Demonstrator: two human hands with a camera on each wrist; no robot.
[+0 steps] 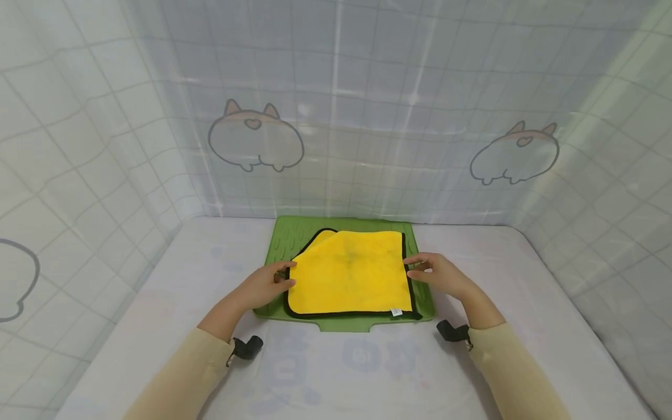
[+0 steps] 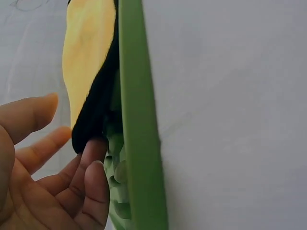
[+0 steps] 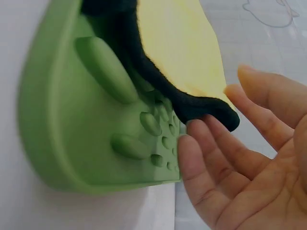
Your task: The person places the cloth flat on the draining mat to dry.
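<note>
The tray [image 1: 345, 325] sits on the table [image 1: 336, 385], which spreads left, right and before it; the curtain [image 1: 362, 169] stands behind the tray and to its left and right; the cloth [image 1: 346, 274] lies on the tray, with strips of tray showing behind it and on either side; the tag [image 1: 396, 312] is at the cloth's near edge, toward the tray's near right corner; the left hand [image 1: 262, 286] is at the tray's left side, fingertips at the cloth; the right hand [image 1: 440, 273] is at the tray's right side, likewise.
</note>
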